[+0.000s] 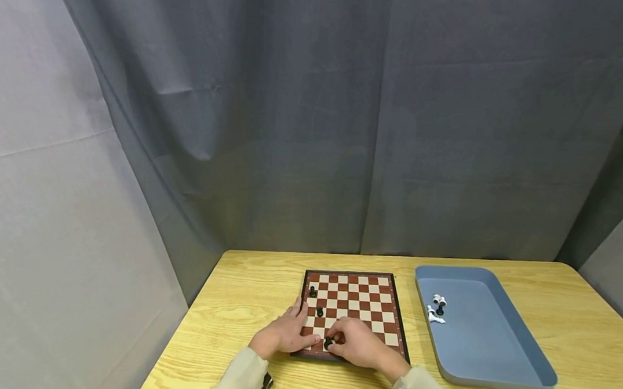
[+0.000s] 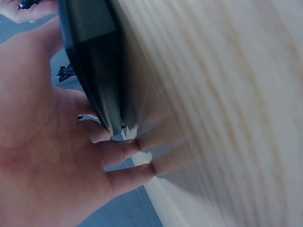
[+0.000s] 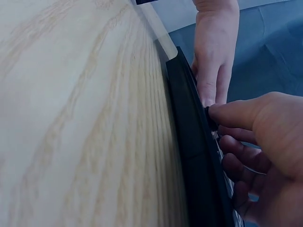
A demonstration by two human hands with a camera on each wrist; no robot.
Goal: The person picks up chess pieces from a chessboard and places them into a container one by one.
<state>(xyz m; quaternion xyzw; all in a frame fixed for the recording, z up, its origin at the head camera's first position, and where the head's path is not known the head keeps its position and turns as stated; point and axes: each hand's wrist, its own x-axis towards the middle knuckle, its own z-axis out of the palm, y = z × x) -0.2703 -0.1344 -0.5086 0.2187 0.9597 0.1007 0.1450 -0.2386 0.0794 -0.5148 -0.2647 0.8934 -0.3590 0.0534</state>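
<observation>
A red-and-white chessboard (image 1: 368,306) with a dark rim lies on the table. My right hand (image 1: 361,344) pinches a black chess piece (image 1: 328,343) between thumb and fingers, low over the near left squares. With fingers stretched out, my left hand (image 1: 286,331) rests along the left edge of the board. Its thumb points toward the pinched piece, and in the left wrist view the outer fingertips (image 2: 142,174) touch the wood. Two more black pieces stand on the left files: one far (image 1: 313,292), the other (image 1: 319,312) nearer the middle.
A blue-grey tray (image 1: 497,331) sits right of the board. Inside, by its left wall, lie several white chess pieces (image 1: 434,316) and a black one (image 1: 440,309). Grey curtains (image 1: 298,131) hang behind the wooden table (image 1: 262,272) and at its sides.
</observation>
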